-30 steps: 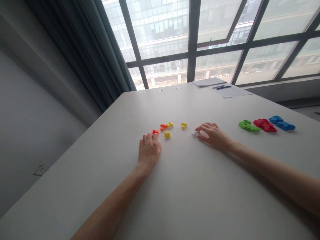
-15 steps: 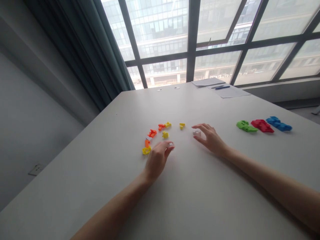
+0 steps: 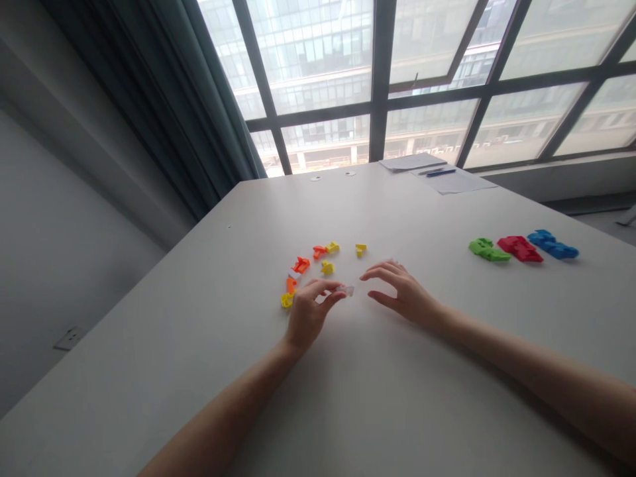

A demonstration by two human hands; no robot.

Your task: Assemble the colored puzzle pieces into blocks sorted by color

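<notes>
Between thumb and fingertips, my left hand point(image 3: 311, 311) pinches a small white plastic piece point(image 3: 349, 290) just above the table. My right hand point(image 3: 405, 291) is open to the right of that piece, its thumb and fingers apart and not touching it. Another white piece point(image 3: 393, 262) shows partly behind the right hand's fingers. Beyond my left hand, small yellow and orange plastic pieces curve in an arc, among them an orange piece point(image 3: 301, 265) and a yellow piece point(image 3: 287, 300) beside my wrist. A yellow piece point(image 3: 326, 267) lies inside the arc, and another yellow piece point(image 3: 360, 250) sits farther right.
On the right of the white table point(image 3: 397, 397) lie green point(image 3: 489, 250), red point(image 3: 520, 248) and blue point(image 3: 553, 244) plastic pieces in a row. Papers point(image 3: 464, 184) and a blue pen point(image 3: 441, 173) rest at the far edge, by the window.
My right hand has moved left and nearer, away from the white piece it was around, toward my left hand. More of the white piece in my left hand now shows.
</notes>
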